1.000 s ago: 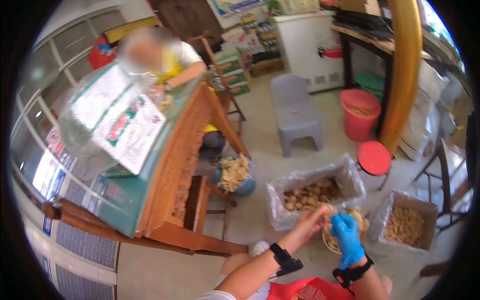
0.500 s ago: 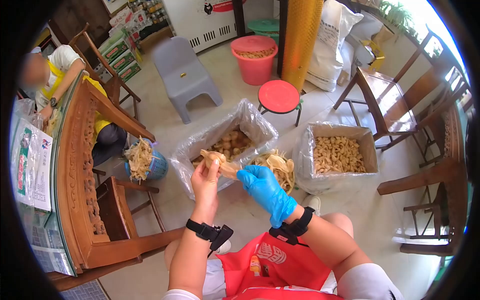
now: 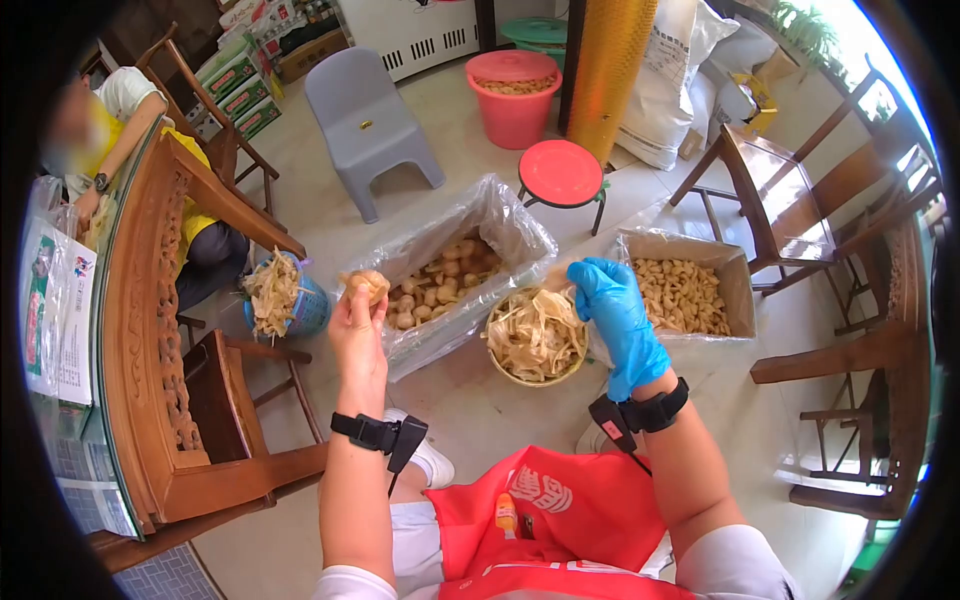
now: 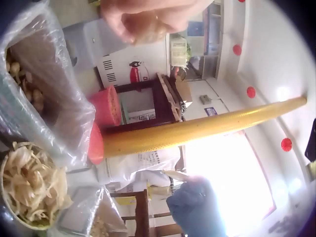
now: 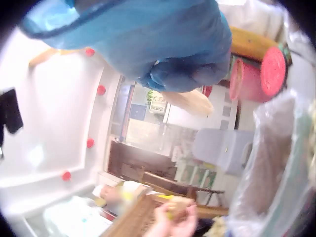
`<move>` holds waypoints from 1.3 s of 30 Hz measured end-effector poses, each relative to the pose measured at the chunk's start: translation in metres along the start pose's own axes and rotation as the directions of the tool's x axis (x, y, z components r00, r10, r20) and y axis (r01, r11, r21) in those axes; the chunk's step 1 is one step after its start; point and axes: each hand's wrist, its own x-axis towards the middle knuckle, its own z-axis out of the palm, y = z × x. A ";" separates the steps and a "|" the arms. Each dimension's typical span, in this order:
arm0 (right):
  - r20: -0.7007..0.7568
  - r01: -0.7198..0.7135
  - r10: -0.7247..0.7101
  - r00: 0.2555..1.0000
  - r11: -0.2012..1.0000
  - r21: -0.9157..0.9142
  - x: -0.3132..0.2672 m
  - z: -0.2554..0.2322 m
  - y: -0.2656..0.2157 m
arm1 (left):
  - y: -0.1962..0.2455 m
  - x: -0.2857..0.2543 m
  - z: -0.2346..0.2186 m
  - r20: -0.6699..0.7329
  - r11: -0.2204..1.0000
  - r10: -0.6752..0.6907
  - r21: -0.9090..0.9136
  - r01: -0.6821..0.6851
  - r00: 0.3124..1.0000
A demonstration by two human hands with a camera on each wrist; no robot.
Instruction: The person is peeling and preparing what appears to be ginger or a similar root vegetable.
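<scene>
In the head view my bare left hand (image 3: 357, 338) holds a garlic bulb (image 3: 366, 284) up in its fingertips, left of the plastic-lined box (image 3: 445, 335) of whole bulbs. My right hand (image 3: 617, 318), in a blue glove, pinches a strip of pale garlic skin (image 3: 560, 279) above the right edge of a round basket (image 3: 530, 382). Loose skins (image 3: 537, 335) heap up in that basket. The right wrist view shows the strip (image 5: 190, 103) sticking out below the gloved fingers. Seen from the left wrist, bare fingers curl around the bulb (image 4: 143, 29).
Right of the basket stands a lined box (image 3: 740, 295) of separated cloves. A blue bucket (image 3: 313, 308) heaped with skins sits by the carved wooden table (image 3: 170, 330), where another person sits. Beyond are a grey chair (image 3: 370, 130), a red stool (image 3: 560, 172) and a pink bucket (image 3: 515, 115).
The view has swung down and right. Half a second ago both hands were together at the bulb; now they are apart, bulb in the left hand, skin strip in the right.
</scene>
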 end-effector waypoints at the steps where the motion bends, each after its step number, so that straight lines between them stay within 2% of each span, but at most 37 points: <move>1: -0.058 0.091 -0.103 0.993 0.980 -0.177 0.005 -0.003 0.009 | 0.003 -0.005 0.005 0.004 1.000 0.001 0.001 -0.001 1.000; 2: -0.100 0.163 -0.210 0.973 0.922 -0.352 0.007 -0.006 0.015 | 0.004 -0.013 0.012 0.076 0.999 0.002 0.041 -0.005 0.997; 3: -0.073 0.121 -0.199 0.977 0.807 -0.577 0.007 -0.009 0.017 | 0.001 -0.021 0.018 0.147 0.997 -0.001 0.078 -0.010 0.989; 4: -0.074 0.117 -0.195 0.978 0.808 -0.577 0.006 -0.009 0.019 | -0.002 -0.026 0.021 0.145 0.997 -0.005 0.080 -0.007 0.989; 5: 0.021 0.156 -0.222 0.975 0.612 -0.775 0.004 -0.009 0.021 | -0.005 -0.031 0.023 0.211 0.993 -0.037 0.114 0.013 0.977; 6: 0.122 0.199 -0.224 0.967 0.364 -0.910 0.002 -0.010 0.022 | -0.009 -0.035 0.027 0.274 0.989 -0.068 0.145 0.029 0.959; 7: 0.130 0.170 -0.147 0.981 0.309 -0.936 0.001 -0.010 0.023 | -0.010 -0.038 0.029 0.297 0.983 -0.097 0.175 0.046 0.950; 8: 0.131 0.171 -0.146 0.981 0.309 -0.936 0.002 -0.011 0.027 | -0.011 -0.040 0.031 0.295 0.983 -0.097 0.175 0.046 0.950; 10: 0.175 0.193 -0.109 0.979 0.197 -0.961 0.006 -0.014 0.039 | -0.011 -0.044 0.035 0.346 0.981 -0.104 0.191 0.039 0.932; 13: 0.174 0.204 -0.167 0.970 0.181 -0.962 0.012 -0.013 0.046 | -0.007 -0.047 0.044 0.366 0.984 -0.115 0.170 0.055 0.923; 19: 0.148 0.169 -0.136 0.980 0.160 -0.972 0.022 -0.007 0.048 | -0.007 -0.050 0.048 0.425 0.985 -0.123 0.165 0.056 0.897; 23: 0.127 0.164 -0.168 0.978 0.234 -0.958 0.022 0.002 0.041 | -0.007 -0.052 0.047 0.468 0.985 -0.121 0.165 0.048 0.876; 25: 0.095 0.144 -0.141 0.985 0.400 -0.905 0.016 0.015 0.024 | -0.007 -0.052 0.046 0.484 0.984 -0.138 0.165 0.064 0.864; 26: 0.096 0.146 -0.142 0.985 0.400 -0.905 0.013 0.020 0.019 | -0.007 -0.053 0.045 0.484 0.984 -0.136 0.166 0.062 0.864; 28: 0.182 0.297 -0.234 0.955 0.772 -0.562 0.010 0.030 0.014 | -0.005 -0.054 0.046 0.523 0.980 -0.177 0.173 0.100 0.834; 29: 0.217 0.287 -0.211 0.953 0.857 -0.428 0.014 0.033 0.020 | -0.005 -0.054 0.046 0.543 0.976 -0.207 0.177 0.130 0.814; 30: 0.217 0.288 -0.212 0.953 0.858 -0.426 0.014 0.037 0.019 | -0.006 -0.055 0.045 0.543 0.976 -0.206 0.178 0.128 0.814; 32: 0.358 0.253 -0.161 0.920 0.941 -0.227 0.014 0.044 0.017 | -0.013 -0.056 0.043 0.601 0.975 -0.172 0.219 0.046 0.780; 34: 0.365 0.217 -0.132 0.922 0.955 -0.204 0.013 0.048 0.015 | -0.015 -0.057 0.043 0.619 0.977 -0.193 0.196 0.088 0.761; 37: 0.349 0.280 -0.193 0.917 0.935 -0.219 0.018 0.049 0.025 | -0.017 -0.060 0.049 0.635 0.983 -0.178 0.150 0.105 0.752; 39: 0.361 0.404 -0.287 0.887 0.862 -0.306 0.019 0.049 0.026 | -0.019 -0.064 0.053 0.560 0.988 -0.105 0.156 0.020 0.822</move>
